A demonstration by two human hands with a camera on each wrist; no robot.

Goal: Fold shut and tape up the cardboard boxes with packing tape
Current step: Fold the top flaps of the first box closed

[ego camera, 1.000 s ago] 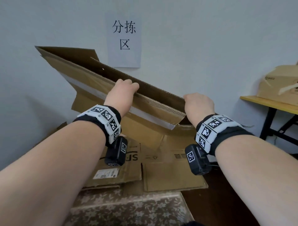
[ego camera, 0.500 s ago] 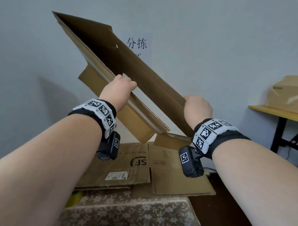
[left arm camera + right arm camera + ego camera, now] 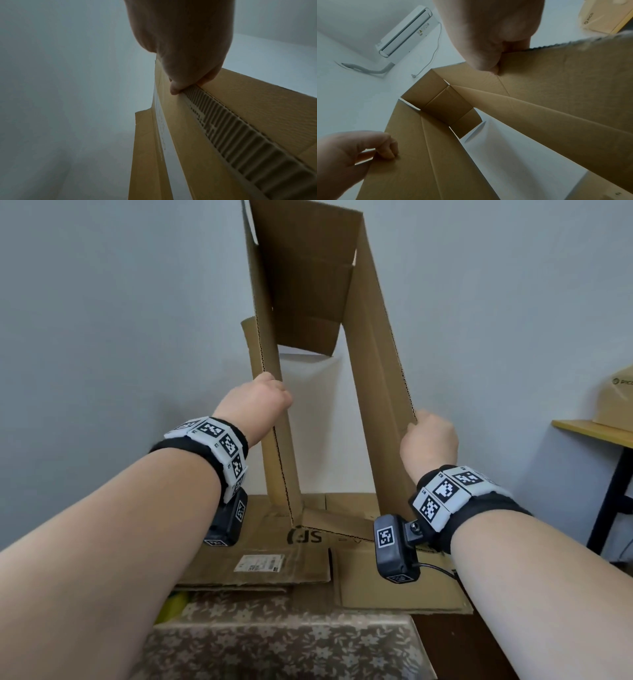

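Observation:
A brown cardboard box (image 3: 373, 344) stands on end in the air, spread into an open tube with loose flaps at both ends; I see the wall through it. My left hand (image 3: 255, 405) grips the edge of its left panel (image 3: 231, 121), thumb and fingers pinching the corrugated rim. My right hand (image 3: 430, 436) grips the edge of the right panel (image 3: 573, 83). In the right wrist view the left hand (image 3: 359, 151) shows with fingers curled over the panel edge. No tape is in view.
Flattened cardboard boxes (image 3: 274, 556) lie stacked below the hands on a table with a floral cloth (image 3: 281, 645). A yellow-topped table (image 3: 596, 431) at the right carries another box (image 3: 616, 395). A grey wall stands close behind; an air conditioner (image 3: 406, 31) hangs high up.
The flat, tilted box has swung upright and been pulled apart into an open tube. Both hands kept their grips, the right hand moving away from the left.

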